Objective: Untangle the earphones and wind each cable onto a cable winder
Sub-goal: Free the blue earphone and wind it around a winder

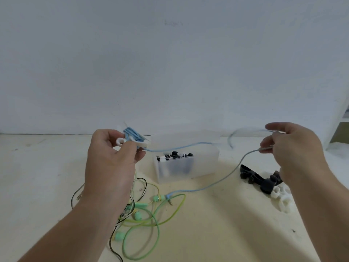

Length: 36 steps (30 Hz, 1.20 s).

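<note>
My left hand [111, 157] grips a white cable winder [132, 141] with several turns of light blue earphone cable [130, 134] wound on it. The blue cable [188, 145] runs rightward to my right hand [294, 148], which pinches it between thumb and fingers. From there it drops to the table, ending at a plug [168, 197]. A tangle of green earphones [151, 210] and a black cable [113, 241] lies on the table under my left arm.
A translucent plastic box [204, 165] holding black and white winders stands at the centre back. Loose black winders [258, 178] and white winders [281, 197] lie at the right. A white wall is behind; white shelving [340, 118] is at the far right.
</note>
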### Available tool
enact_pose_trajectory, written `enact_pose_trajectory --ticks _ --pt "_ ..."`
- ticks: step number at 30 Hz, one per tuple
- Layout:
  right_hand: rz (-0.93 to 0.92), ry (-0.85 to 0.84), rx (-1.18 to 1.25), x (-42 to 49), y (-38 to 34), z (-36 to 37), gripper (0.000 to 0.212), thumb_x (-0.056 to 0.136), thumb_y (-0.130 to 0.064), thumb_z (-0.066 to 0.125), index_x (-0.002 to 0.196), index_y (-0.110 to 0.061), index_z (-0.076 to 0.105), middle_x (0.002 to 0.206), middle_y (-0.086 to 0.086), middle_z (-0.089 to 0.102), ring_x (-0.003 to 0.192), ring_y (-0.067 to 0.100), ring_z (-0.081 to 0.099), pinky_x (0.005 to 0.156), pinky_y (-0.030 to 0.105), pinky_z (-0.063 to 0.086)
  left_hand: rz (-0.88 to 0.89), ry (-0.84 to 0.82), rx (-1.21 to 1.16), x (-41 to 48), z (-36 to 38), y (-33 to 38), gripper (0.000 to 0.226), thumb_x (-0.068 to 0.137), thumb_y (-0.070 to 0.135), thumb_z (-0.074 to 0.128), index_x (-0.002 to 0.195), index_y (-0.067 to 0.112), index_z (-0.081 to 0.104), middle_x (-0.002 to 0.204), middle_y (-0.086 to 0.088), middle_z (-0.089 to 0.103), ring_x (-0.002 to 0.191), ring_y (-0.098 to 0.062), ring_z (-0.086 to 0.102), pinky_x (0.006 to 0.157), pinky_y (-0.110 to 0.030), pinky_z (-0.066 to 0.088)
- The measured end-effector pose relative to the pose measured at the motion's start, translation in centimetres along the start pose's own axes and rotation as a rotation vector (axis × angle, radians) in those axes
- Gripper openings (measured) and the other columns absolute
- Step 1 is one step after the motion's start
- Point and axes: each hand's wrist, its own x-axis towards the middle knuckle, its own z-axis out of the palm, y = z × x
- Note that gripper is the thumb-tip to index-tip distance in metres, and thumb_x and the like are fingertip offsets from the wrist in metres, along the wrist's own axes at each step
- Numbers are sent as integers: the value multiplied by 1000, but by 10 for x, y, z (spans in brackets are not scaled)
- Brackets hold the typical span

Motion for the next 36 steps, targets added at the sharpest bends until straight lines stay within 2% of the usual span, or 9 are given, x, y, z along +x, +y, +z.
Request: enact_pose_trajectory --ticks 7,11,14,17,20,22,25,30,36 --pt "34 -17 44 5 4 -1 25 100 -3 33 106 -13 55 81 5 75 82 23 71 61 25 38 -27 142 -1 7 -6 -1 15 91 -1 51 93 14 48 90 -12 66 70 -14 68 84 -38 58" --pt "-48 -217 -440 7 12 7 29 93 1 44 90 -17 66 90 3 74 83 24 66 63 31 44 -44 -12 88 -4 1 3 21 89 -3 56 87 18 53 91 -6 66 75 -20 75 91 -54 56" --pt "-198 -133 -672 -1 12 12 32 95 -3 43 110 -22 64 95 -2 67 70 17 59 57 26 41 -51 -110 134 -16 8 7 22 89 -4 59 88 17 53 97 -5 68 73 -18 76 88 -59 55" --pt "-380 -120 -344 -19 -1 13 26 96 -7 52 106 -23 71 96 -11 70 56 0 56 47 9 36 -35 -183 160 -24 13 11 20 89 -4 59 90 14 51 99 -7 73 74 -17 76 81 -49 57" --pt "-351 -591 92 -49 -15 22 15 88 -6 66 88 -15 77 85 -2 78 67 -2 67 70 14 48 -16 -218 165 -28 14 11 23 88 -8 60 90 14 51 85 -2 75 76 -23 76 87 -64 53" --pt "-289 -907 93 -63 -10 31 10 85 -16 74 95 -14 77 93 -2 78 92 7 72 94 27 51 3 -224 184 -31 14 12 24 86 -4 63 88 18 52 82 -2 75 80 -40 72 83 -69 51" --pt "-216 -1207 15 -75 2 42 26 83 -29 70 106 -16 73 105 4 77 106 15 70 101 29 50 31 -236 180 -33 14 14 22 82 4 69 89 16 51 84 -5 75 81 -39 72 80 -62 53" --pt "-241 -1116 71 -74 0 40 19 94 -22 63 83 -11 73 54 1 58 61 19 60 91 45 51 29 -266 191 -30 12 12 28 84 3 74 88 19 51 87 -6 72 77 -24 76 79 -60 53" --pt "-233 -1068 56 -65 -2 34 29 99 -22 57 80 -10 75 53 2 41 50 17 43 72 38 49 49 -282 189 -25 9 11 26 85 -6 68 88 15 52 94 -12 70 76 -21 76 86 -56 57"
